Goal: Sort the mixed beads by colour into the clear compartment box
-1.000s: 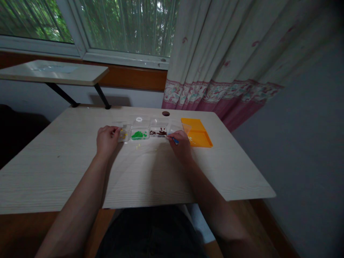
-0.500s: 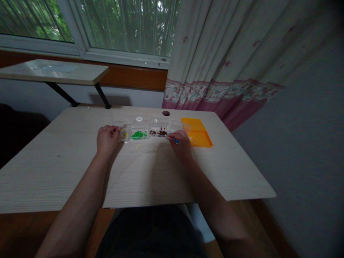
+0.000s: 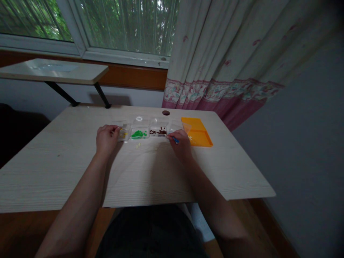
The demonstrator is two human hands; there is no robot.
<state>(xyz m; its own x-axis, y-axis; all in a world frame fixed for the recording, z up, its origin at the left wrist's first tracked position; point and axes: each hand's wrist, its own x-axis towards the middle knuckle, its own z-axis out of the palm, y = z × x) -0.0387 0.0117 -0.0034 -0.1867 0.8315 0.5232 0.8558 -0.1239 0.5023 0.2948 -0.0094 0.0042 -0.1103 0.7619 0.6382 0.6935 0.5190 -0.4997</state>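
A row of small clear plastic boxes (image 3: pixel 145 126) stands at the far middle of the table. One holds green beads (image 3: pixel 139 134), another dark brown beads (image 3: pixel 158 132), the left one yellow bits (image 3: pixel 124 134). My left hand (image 3: pixel 106 139) is closed, fingertips pinching the edge of the left clear box. My right hand (image 3: pixel 181 143) is closed round a small blue tool (image 3: pixel 175 139), its tip by the right end of the boxes. A few pale beads (image 3: pixel 138 146) lie loose on the table in front of the boxes.
An orange tray (image 3: pixel 197 132) lies just right of my right hand. The pale wooden table (image 3: pixel 134 172) has a cable hole (image 3: pixel 166 113) at its far edge. Behind stand a second small table (image 3: pixel 53 71), a window and a curtain (image 3: pixel 228 53). A grey wall is on the right.
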